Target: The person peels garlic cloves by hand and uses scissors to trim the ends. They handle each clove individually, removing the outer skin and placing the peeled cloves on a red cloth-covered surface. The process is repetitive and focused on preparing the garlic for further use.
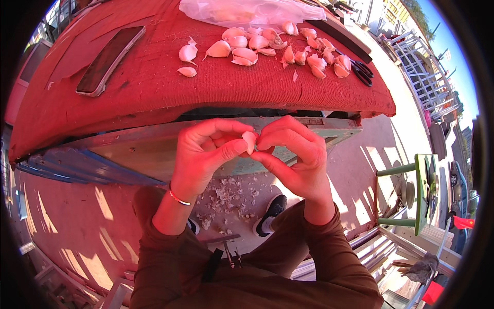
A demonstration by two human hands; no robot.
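Between my two hands, just in front of the table's near edge, is a garlic clove [249, 141]. My left hand [212, 147] pinches it between thumb and index finger. From the other side, the thumb and fingertips of my right hand [296, 149] close at the clove's edge; whether they grip skin or the clove itself is too small to tell. Several unpeeled garlic cloves [244, 55] lie loosely spread on the red cloth-covered table [170, 98], beyond my hands.
A phone [110, 61] lies at the table's left. Black-handled scissors [362, 73] rest near its right edge, and a pale plastic bag [247, 11] at the back. Garlic skins [226, 198] litter the ground between my feet. A green stool [423, 193] is at the right.
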